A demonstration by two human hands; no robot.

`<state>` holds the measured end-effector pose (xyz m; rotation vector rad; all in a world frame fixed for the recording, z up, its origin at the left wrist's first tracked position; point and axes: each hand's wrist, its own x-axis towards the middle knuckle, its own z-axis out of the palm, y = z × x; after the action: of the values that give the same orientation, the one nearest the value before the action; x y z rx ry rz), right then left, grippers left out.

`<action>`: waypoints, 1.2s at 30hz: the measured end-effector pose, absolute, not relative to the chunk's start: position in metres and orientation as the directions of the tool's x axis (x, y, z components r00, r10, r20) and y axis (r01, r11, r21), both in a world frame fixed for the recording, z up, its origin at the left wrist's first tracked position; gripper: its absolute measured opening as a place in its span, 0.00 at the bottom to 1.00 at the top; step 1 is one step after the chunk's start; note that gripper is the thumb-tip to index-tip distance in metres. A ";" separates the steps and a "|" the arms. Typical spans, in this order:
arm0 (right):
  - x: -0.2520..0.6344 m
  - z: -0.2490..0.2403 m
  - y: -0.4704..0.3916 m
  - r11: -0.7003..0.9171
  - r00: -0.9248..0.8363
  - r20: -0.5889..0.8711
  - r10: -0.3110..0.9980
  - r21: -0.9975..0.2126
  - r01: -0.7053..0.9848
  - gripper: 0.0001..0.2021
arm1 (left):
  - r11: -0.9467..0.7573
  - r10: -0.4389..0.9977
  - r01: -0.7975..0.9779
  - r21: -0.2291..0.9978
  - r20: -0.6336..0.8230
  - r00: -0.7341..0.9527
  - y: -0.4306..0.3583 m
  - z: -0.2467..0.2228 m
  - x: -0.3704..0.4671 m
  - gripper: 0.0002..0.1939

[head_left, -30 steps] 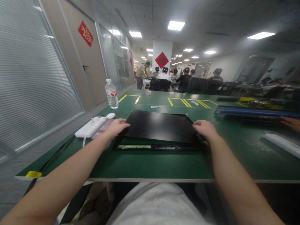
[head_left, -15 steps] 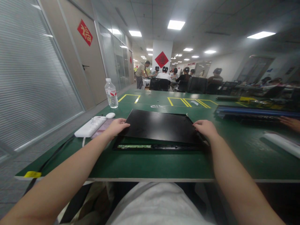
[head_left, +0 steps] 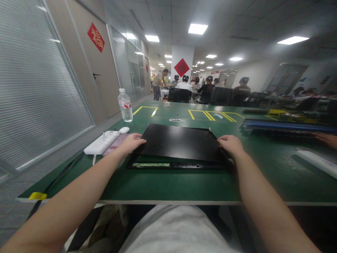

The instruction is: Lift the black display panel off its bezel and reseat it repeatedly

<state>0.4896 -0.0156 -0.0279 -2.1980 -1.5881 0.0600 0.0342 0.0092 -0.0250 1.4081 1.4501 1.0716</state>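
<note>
A flat black panel (head_left: 181, 142) lies slightly askew over a black frame (head_left: 197, 165) on the green table (head_left: 168, 188). Along the frame's near edge a narrow green circuit board (head_left: 151, 164) shows. My left hand (head_left: 133, 142) pinches the panel's left edge between thumb and fingers. At the right edge, my right hand (head_left: 230, 144) is closed on the panel, with its lower fingers partly hidden beside the frame.
Left of the panel are a water bottle (head_left: 125, 105), a white power strip (head_left: 101, 143), a white mouse (head_left: 124, 130) and a pinkish flat item (head_left: 115, 144). Long blue-black parts (head_left: 286, 125) lie at the right, near another person's hand (head_left: 326, 139). People sit in the background.
</note>
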 end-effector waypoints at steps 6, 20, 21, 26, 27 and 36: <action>0.488 -0.028 -0.016 -0.275 0.373 0.211 0.904 -0.383 0.882 0.15 | 0.012 0.999 0.305 0.952 0.004 -0.049 0.006 -0.022 0.037 0.15; 0.489 -0.031 -0.014 -0.301 0.405 0.211 0.890 -0.395 0.868 0.14 | 0.046 0.994 0.274 0.961 -0.018 -0.105 0.002 -0.018 0.039 0.16; 0.489 -0.031 -0.014 -0.299 0.404 0.211 0.890 -0.399 0.867 0.14 | 0.043 0.994 0.278 0.960 -0.014 -0.106 0.002 -0.018 0.039 0.15; 0.487 -0.028 -0.015 -0.299 0.400 0.169 0.901 -0.426 0.854 0.14 | 0.024 0.996 0.288 0.957 0.003 -0.093 0.003 -0.020 0.038 0.15; 0.487 -0.028 -0.015 -0.304 0.405 0.162 0.900 -0.435 0.847 0.14 | 0.026 0.996 0.284 0.959 -0.001 -0.090 0.003 -0.020 0.038 0.16; 0.488 -0.029 -0.014 -0.319 0.430 0.156 0.889 -0.463 0.827 0.14 | 0.022 0.997 0.258 0.966 -0.002 -0.079 0.005 -0.022 0.036 0.19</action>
<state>0.4876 -0.0142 -0.0294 -2.2107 -1.4474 0.1732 0.0360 0.0053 -0.0222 1.3527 1.4663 1.1226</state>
